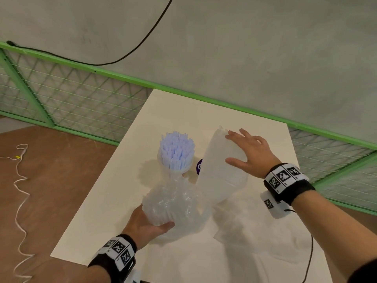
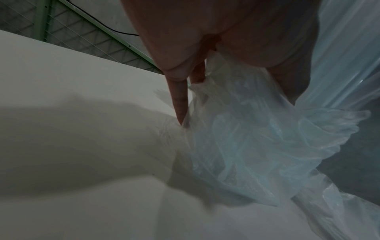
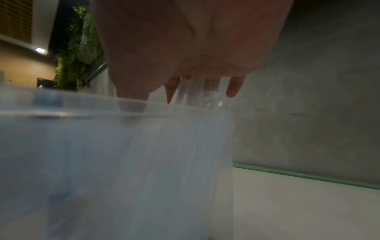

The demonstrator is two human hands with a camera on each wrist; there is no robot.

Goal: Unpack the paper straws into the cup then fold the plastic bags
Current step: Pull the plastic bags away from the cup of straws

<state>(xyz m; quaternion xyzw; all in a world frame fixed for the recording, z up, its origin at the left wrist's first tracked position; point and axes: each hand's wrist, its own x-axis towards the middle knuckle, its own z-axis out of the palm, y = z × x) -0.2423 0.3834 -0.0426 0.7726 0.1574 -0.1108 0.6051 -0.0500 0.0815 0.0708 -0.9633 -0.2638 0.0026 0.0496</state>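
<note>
Straws (image 1: 177,150), pale and blue-tinted, stand bunched upright in the cup (image 1: 179,170) near the middle of the white table (image 1: 114,201), their tips fanned out above the rim. Just beside the cup, on its right, a flat, frosted plastic bag (image 1: 220,170) lies stretched at a slant, its far end raised and its near end trailing toward me. My right hand (image 1: 251,153) lies on top of that bag with the fingers (image 3: 234,87) straight and spread wide, the thumb out to the side; I press it rather than grip it. The right wrist view shows the bag's stiff top edge running across just under my fingertips. A small purple shape (image 1: 199,166) peeks out between the cup and this bag; I cannot tell what it is.

Nearer to me, a second, crumpled plastic bag (image 1: 171,203) bulges in a loose clear wad just in front of the cup. My left hand (image 1: 145,227) holds it from below and behind, thumb curled round its near side. In the left wrist view my fingers (image 2: 180,100) reach down into the folds, with the film bunched against my palm and spilling onto the table.

Both wrists wear black bands (image 1: 289,184) with printed square markers. Beyond the table runs a green wire fence (image 1: 77,99) with a black cable (image 1: 142,39) draped over it, and a white cord (image 1: 20,180) snakes across the brown floor on my left.
</note>
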